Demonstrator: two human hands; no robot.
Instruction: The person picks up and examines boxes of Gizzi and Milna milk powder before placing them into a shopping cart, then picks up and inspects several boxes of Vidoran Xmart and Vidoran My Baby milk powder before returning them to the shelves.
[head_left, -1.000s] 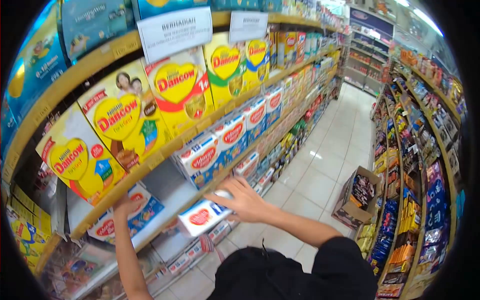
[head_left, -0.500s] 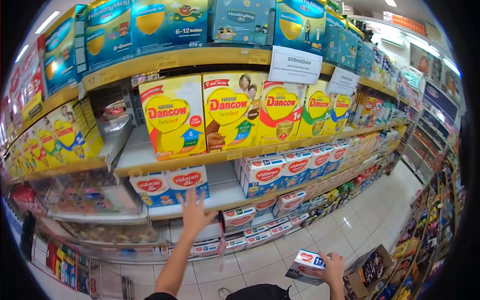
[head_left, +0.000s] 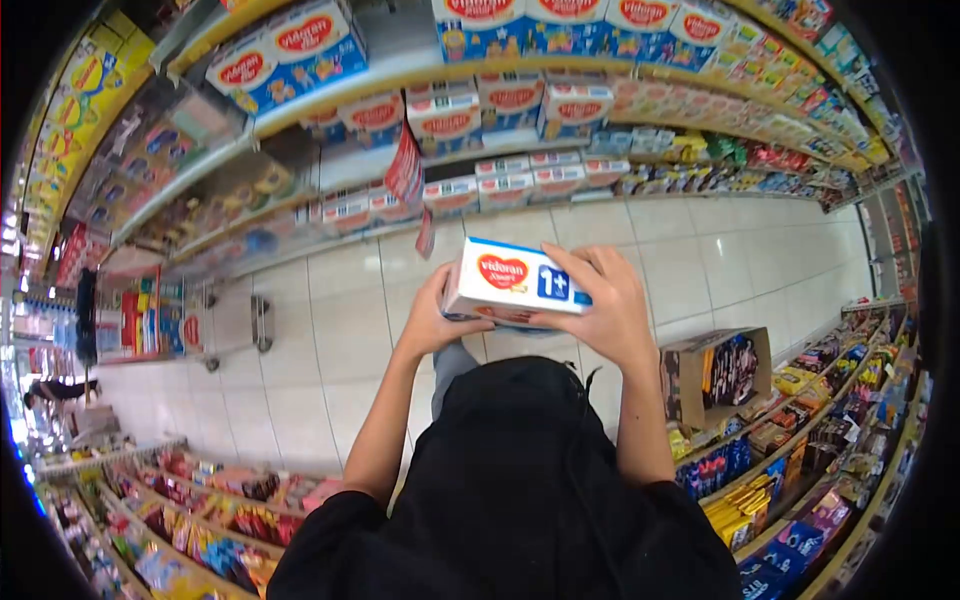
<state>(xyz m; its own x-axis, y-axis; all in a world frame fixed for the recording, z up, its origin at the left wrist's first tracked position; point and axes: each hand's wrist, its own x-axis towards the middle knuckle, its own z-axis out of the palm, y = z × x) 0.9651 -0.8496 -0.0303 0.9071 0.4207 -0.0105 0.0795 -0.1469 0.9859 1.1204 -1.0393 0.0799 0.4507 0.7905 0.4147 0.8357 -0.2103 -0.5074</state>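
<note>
A white and blue Vidoran milk box [head_left: 500, 272], marked 1+, is held between both hands in front of my body, above the tiled floor. My left hand [head_left: 436, 318] grips its left end, with the thumb along the lower edge. On the right end, my right hand [head_left: 604, 300] is closed, fingers over the top edge and thumb underneath. The label side with the red heart faces up. Similar Vidoran boxes [head_left: 445, 125] stand in rows on the shelves ahead.
Along the far side runs a shelf edge [head_left: 400, 95] with a red hanging strip [head_left: 405, 168]. An open carton [head_left: 715, 375] stands at the right beside snack shelves [head_left: 790, 440]. A cart [head_left: 150, 320] is on the left. More goods shelves [head_left: 200, 510] lie behind at left.
My left hand has come down from the shelf boxes and taken hold of the milk box. My right hand has brought that box inward to the middle. The view has tilted down.
</note>
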